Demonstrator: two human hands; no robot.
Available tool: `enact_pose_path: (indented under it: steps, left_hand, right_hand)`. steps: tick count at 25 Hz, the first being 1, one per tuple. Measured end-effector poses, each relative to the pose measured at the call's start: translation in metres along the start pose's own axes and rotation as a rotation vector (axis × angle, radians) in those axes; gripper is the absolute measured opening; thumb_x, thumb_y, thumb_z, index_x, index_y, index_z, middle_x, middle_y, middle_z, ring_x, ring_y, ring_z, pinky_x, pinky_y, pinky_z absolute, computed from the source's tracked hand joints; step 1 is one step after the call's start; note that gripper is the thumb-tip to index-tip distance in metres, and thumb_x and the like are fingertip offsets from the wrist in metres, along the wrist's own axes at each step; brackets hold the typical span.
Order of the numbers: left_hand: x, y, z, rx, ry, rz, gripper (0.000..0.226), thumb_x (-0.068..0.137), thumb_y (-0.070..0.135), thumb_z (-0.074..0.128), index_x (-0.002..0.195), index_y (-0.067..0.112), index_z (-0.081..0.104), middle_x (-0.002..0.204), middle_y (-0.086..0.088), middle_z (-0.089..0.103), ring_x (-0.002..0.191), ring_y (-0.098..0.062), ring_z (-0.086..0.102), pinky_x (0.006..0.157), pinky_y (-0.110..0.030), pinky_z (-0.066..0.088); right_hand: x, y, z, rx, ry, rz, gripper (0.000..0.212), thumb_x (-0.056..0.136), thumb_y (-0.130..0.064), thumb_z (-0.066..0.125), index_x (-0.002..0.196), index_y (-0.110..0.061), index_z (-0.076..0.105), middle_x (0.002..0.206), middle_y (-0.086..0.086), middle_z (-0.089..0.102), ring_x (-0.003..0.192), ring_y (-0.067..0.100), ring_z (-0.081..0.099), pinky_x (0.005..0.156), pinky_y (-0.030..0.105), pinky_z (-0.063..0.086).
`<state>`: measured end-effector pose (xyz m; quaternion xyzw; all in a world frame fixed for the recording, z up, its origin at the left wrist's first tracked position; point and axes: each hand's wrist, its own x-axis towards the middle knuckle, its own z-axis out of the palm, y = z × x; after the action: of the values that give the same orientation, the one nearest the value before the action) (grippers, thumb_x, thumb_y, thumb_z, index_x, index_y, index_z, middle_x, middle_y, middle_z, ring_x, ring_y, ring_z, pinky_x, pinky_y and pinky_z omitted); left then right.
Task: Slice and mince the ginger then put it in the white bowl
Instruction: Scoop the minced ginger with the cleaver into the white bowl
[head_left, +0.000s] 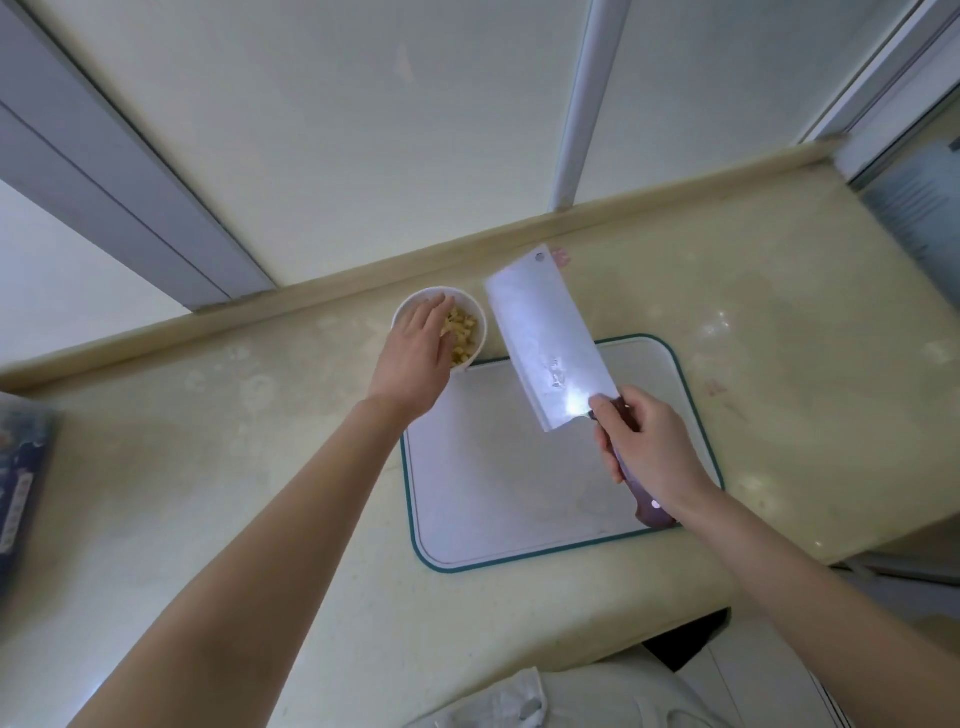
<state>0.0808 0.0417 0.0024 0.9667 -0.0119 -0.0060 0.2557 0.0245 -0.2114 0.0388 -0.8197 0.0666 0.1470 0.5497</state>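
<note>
Already the minced ginger (464, 335) lies in the white bowl (415, 304), light damp bits likely to cling, under the left hand's (415, 358) loosely straight fingers, while the right hand's (654, 447) fingers clamp the cleaver (545, 338) handle

This is a home kitchen. A pale yellow counter (234, 441) runs along a far wall of cloudy glass panels (363, 130). On it lies 1 white cutting board (493, 493) with a green edge. The right hand (654, 452) holds 1 big knife (545, 343) above the board. 1 white bowl (467, 301) just beyond it holds chopped ginger (467, 335).
</note>
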Motion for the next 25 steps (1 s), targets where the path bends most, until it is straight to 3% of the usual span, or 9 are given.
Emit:
enact_pose_path:
  steps: [3, 5, 8, 12, 14, 16, 20, 25]
  left_hand:
    - [-0.006, -0.003, 0.005, 0.07, -0.034, 0.054, 0.039, 0.098, 0.016, 0.04, 0.137, 0.009, 0.043, 0.144, -0.008, 0.042, 0.132, -0.028, 0.036, 0.108, -0.036, 0.028]
    - [-0.012, -0.008, 0.009, 0.114, -0.052, 0.07, 0.038, 0.096, 0.014, 0.044, 0.134, 0.009, 0.047, 0.14, -0.008, 0.045, 0.13, -0.03, 0.038, 0.107, -0.039, 0.03]
    - [-0.018, -0.011, 0.009, 0.153, 0.017, 0.088, 0.031, 0.091, 0.009, 0.054, 0.122, 0.008, 0.056, 0.127, -0.013, 0.053, 0.117, -0.035, 0.047, 0.097, -0.042, 0.036]
    - [-0.034, 0.0, 0.017, 0.244, 0.15, 0.267, 0.014, 0.078, 0.004, 0.066, 0.091, 0.007, 0.063, 0.087, -0.011, 0.059, 0.079, -0.031, 0.056, 0.068, -0.036, 0.043]
    - [-0.047, 0.005, 0.028, 0.224, 0.085, 0.261, 0.014, 0.075, 0.005, 0.071, 0.087, 0.007, 0.066, 0.08, -0.009, 0.062, 0.072, -0.029, 0.06, 0.061, -0.032, 0.046]
    - [-0.053, 0.002, 0.035, 0.193, 0.01, 0.128, 0.02, 0.077, 0.008, 0.069, 0.096, 0.004, 0.066, 0.087, -0.012, 0.064, 0.078, -0.033, 0.061, 0.065, -0.036, 0.049]
    - [-0.047, -0.002, 0.035, 0.214, -0.021, 0.038, 0.03, 0.084, 0.009, 0.06, 0.112, 0.001, 0.06, 0.105, -0.016, 0.062, 0.094, -0.037, 0.057, 0.077, -0.041, 0.047]
    - [-0.03, 0.005, 0.03, 0.23, -0.03, -0.016, 0.031, 0.091, 0.014, 0.054, 0.119, 0.001, 0.057, 0.113, -0.015, 0.059, 0.1, -0.036, 0.055, 0.082, -0.041, 0.042]
  right_hand:
    - [-0.007, 0.025, -0.012, -0.329, 0.04, -0.234, 0.007, 0.094, -0.023, 0.056, 0.095, -0.018, 0.06, 0.067, -0.006, 0.054, 0.052, 0.013, 0.049, 0.05, 0.034, 0.045]
    - [-0.015, 0.043, -0.019, -0.613, 0.042, -0.4, 0.035, 0.092, -0.021, 0.059, 0.127, -0.022, 0.058, 0.08, -0.007, 0.051, 0.059, 0.012, 0.052, 0.051, 0.028, 0.043]
    - [-0.021, 0.059, -0.022, -0.777, 0.062, -0.457, 0.056, 0.085, -0.011, 0.068, 0.136, -0.025, 0.052, 0.083, -0.004, 0.045, 0.052, 0.014, 0.046, 0.047, 0.025, 0.038]
    - [-0.028, 0.071, -0.014, -0.713, 0.089, -0.249, 0.048, 0.092, -0.02, 0.06, 0.138, -0.028, 0.048, 0.094, -0.003, 0.048, 0.066, 0.024, 0.053, 0.06, 0.038, 0.049]
    - [-0.032, 0.067, -0.008, -0.577, 0.102, -0.161, 0.041, 0.094, -0.021, 0.056, 0.135, -0.02, 0.05, 0.106, 0.001, 0.054, 0.076, 0.016, 0.048, 0.067, 0.028, 0.039]
    - [-0.032, 0.064, -0.001, -0.462, 0.116, -0.135, 0.035, 0.096, -0.021, 0.053, 0.13, -0.014, 0.052, 0.112, 0.003, 0.057, 0.082, 0.008, 0.045, 0.071, 0.018, 0.032]
    - [-0.027, 0.066, 0.006, -0.343, 0.096, -0.112, 0.033, 0.096, -0.024, 0.051, 0.127, -0.012, 0.052, 0.109, 0.003, 0.06, 0.093, 0.014, 0.056, 0.079, 0.022, 0.04]
    - [-0.027, 0.068, 0.011, -0.337, 0.065, -0.114, 0.03, 0.096, -0.025, 0.051, 0.123, -0.012, 0.054, 0.098, 0.001, 0.06, 0.083, 0.011, 0.056, 0.068, 0.013, 0.038]
